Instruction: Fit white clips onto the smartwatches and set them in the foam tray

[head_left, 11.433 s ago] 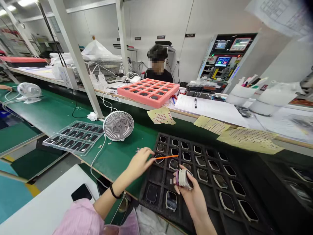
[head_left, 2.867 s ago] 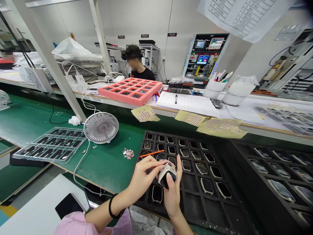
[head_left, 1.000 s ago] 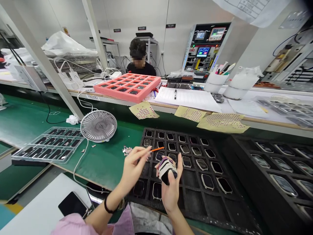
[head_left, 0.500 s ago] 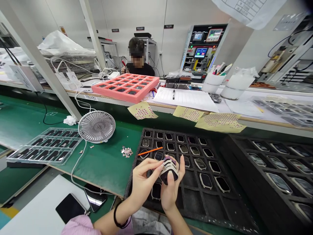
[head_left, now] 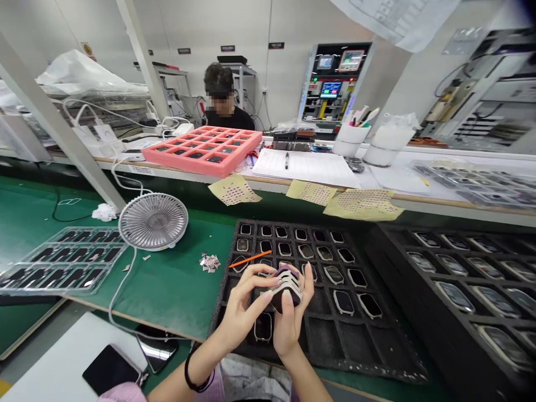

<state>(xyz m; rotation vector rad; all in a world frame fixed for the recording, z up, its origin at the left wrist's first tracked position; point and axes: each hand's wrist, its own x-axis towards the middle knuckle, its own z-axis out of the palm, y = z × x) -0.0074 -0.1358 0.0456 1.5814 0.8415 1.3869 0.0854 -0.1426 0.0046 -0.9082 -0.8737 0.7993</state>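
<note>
My right hand (head_left: 291,329) is wrapped round a small dark piece with pale stripes (head_left: 287,283), its thumb on the front and its fingers behind. The fingertips of my left hand (head_left: 238,310) touch the left side of the same striped piece; thumb and fingers are close together there, and anything tiny between them is too small to make out. Both hands are above a black foam tray (head_left: 326,352) whose compartments hold watch-like cases with dark screens (head_left: 344,301). An orange stick (head_left: 250,259) lies across the tray just beyond my left hand.
A grey fan (head_left: 153,221), small metallic pieces (head_left: 210,262) and a clear tray of black parts (head_left: 62,259) sit on the green table at left. Another black tray (head_left: 419,312) stands at right. On the shelf ahead is a pink foam tray (head_left: 203,149); a person (head_left: 230,117) sits behind it.
The view has shifted slightly, so the surroundings appear further left. My left fingers have closed in nearer the striped piece, which stays in my right hand.
</note>
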